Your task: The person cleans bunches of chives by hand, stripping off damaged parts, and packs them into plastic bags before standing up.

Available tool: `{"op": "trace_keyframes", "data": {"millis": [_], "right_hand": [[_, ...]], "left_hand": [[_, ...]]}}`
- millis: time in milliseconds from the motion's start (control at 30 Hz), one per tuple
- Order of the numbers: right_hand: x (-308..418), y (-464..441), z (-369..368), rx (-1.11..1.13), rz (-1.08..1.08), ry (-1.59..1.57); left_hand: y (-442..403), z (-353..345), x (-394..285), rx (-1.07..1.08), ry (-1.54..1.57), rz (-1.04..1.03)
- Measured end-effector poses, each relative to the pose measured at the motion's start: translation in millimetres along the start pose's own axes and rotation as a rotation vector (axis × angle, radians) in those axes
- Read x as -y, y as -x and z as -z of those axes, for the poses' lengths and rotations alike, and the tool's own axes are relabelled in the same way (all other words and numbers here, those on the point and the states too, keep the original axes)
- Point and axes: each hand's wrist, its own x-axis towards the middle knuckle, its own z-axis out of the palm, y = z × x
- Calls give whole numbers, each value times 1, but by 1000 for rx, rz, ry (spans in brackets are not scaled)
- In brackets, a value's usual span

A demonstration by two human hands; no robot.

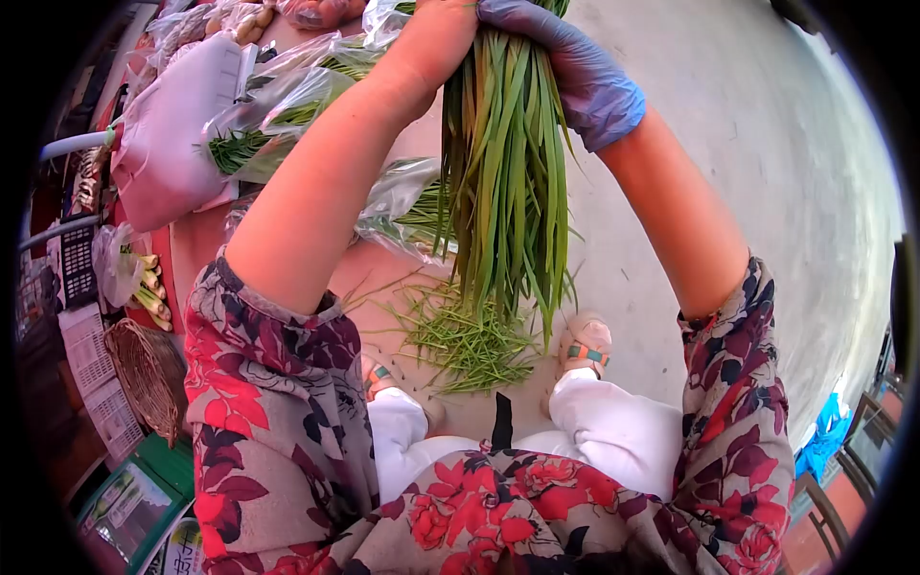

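A large bunch of garlic chives (508, 163) hangs with its long flat green leaves pointing down, held up at the top of the head view. My right hand (586, 77), in a blue-purple glove, is wrapped round the bunch from the right. My bare left hand (433, 43) closes on it from the left; its fingers are partly cut off by the upper edge of the frame. Below the leaf tips, a loose heap of thin green trimmings (470, 340) lies on the ground between my feet.
Clear plastic bags of green stalks (302, 101) lie to the left, beside a whitish plastic jug (182, 129). Farther left are a wicker basket (149, 369) and pale-stemmed vegetables (151, 292). A blue plastic bag (824, 436) hangs at the lower right.
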Motion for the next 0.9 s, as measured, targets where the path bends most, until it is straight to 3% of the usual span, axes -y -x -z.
{"op": "trace_keyframes", "data": {"millis": [100,167,200,233,300,333,533,667,800,900], "right_hand": [[-26,1,-39,59,-44,-66],[-53,5,-49,94,-194,-141],[-66,11,-52,6,-270,-162],[-83,16,-52,-77,-348,-189],[-113,29,-47,-122,-435,-194],[-121,37,-49,-149,-515,-187],[-145,40,-69,-227,-599,-240],[-128,28,-91,-235,-593,-17],[-141,18,-64,-189,-537,-115],[-124,20,-65,-161,-487,-195]], "left_hand": [[26,33,23,-186,-111,-51],[52,50,38,-288,-237,-123],[76,45,37,-248,-170,-206],[87,47,59,-360,-137,-256],[125,46,77,-450,-186,-227],[142,46,82,-444,-210,-144],[158,75,123,-491,-515,-250],[156,85,116,-399,-410,-155],[138,86,117,-356,-38,-7],[133,64,57,-322,9,138]]}}
